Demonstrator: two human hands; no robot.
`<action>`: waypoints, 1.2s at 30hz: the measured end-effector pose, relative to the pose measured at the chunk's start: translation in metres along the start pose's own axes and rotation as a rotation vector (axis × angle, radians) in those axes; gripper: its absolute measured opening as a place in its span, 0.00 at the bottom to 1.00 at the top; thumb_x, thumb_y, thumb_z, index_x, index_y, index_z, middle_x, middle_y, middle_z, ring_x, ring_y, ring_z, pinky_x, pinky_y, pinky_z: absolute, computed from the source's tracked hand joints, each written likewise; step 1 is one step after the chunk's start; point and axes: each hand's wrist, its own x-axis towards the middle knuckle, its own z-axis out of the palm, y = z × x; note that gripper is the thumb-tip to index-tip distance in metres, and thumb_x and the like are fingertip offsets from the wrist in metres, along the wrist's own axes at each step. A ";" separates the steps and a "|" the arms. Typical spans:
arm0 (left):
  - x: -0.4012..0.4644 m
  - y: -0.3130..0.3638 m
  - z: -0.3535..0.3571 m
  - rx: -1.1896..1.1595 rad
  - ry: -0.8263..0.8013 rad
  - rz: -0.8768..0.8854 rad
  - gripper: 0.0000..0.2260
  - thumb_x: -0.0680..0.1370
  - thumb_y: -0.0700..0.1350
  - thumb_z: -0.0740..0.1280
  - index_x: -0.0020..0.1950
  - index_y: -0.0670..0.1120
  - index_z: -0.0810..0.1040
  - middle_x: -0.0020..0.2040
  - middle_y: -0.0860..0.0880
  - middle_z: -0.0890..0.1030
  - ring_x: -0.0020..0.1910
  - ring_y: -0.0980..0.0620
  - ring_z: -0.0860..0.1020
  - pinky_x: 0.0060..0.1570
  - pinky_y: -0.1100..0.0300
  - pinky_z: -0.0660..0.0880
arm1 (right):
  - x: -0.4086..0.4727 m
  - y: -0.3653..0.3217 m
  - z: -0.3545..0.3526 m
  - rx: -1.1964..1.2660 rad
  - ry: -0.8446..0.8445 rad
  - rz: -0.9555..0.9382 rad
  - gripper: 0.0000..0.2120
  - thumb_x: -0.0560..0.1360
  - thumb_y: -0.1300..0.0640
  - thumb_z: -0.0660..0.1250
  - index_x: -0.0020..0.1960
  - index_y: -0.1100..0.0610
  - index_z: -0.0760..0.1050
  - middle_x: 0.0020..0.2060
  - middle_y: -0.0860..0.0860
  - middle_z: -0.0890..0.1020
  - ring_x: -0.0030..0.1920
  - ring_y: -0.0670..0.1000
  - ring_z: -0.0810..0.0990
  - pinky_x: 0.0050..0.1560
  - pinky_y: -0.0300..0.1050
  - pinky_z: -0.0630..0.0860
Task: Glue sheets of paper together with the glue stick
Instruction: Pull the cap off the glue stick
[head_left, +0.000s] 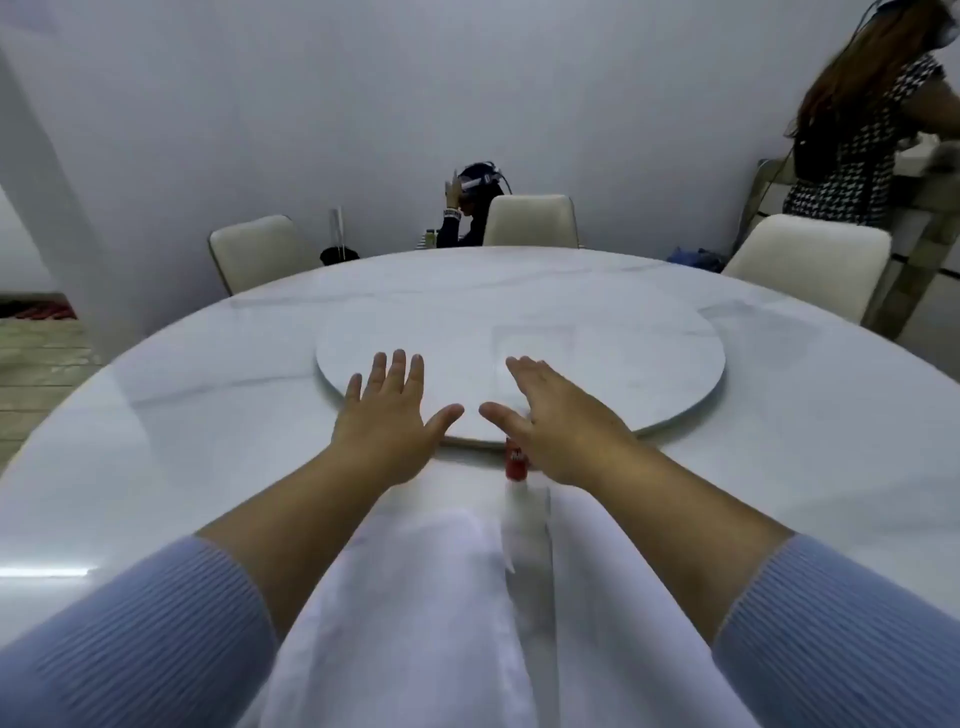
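The glue stick (517, 464) is partly hidden behind the right hand (563, 423); only its red part shows, and its label is too blurred to read. The sheets of paper (441, 597) run off the bottom edge, their sides covered by both forearms. A seated person (470, 208) is half hidden by a chair (532, 221). A standing person (862, 119) is cut off at the top and right edges.

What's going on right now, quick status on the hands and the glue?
Left hand open, right hand open, both empty. Glue stick by the right hand, untouched. Paper lies between the arms. Nothing blocking.
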 end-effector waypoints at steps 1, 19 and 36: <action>-0.007 -0.002 0.009 0.013 0.001 -0.001 0.35 0.77 0.65 0.44 0.76 0.46 0.41 0.78 0.46 0.42 0.76 0.47 0.39 0.74 0.49 0.41 | -0.003 0.001 0.008 -0.002 0.011 -0.026 0.32 0.77 0.37 0.53 0.76 0.50 0.53 0.77 0.47 0.57 0.76 0.48 0.56 0.69 0.47 0.60; -0.101 0.054 0.024 -0.923 0.179 0.165 0.10 0.80 0.47 0.58 0.53 0.47 0.77 0.48 0.48 0.81 0.47 0.50 0.77 0.43 0.57 0.71 | -0.072 -0.017 0.022 0.798 0.426 -0.115 0.10 0.75 0.60 0.67 0.54 0.51 0.72 0.46 0.48 0.77 0.35 0.39 0.78 0.34 0.27 0.73; -0.115 0.054 0.033 -1.558 -0.115 0.122 0.11 0.80 0.44 0.59 0.51 0.41 0.79 0.39 0.46 0.82 0.34 0.52 0.78 0.39 0.61 0.79 | -0.087 -0.006 0.024 1.308 0.164 -0.041 0.08 0.77 0.62 0.64 0.54 0.55 0.78 0.44 0.57 0.83 0.43 0.51 0.81 0.43 0.40 0.79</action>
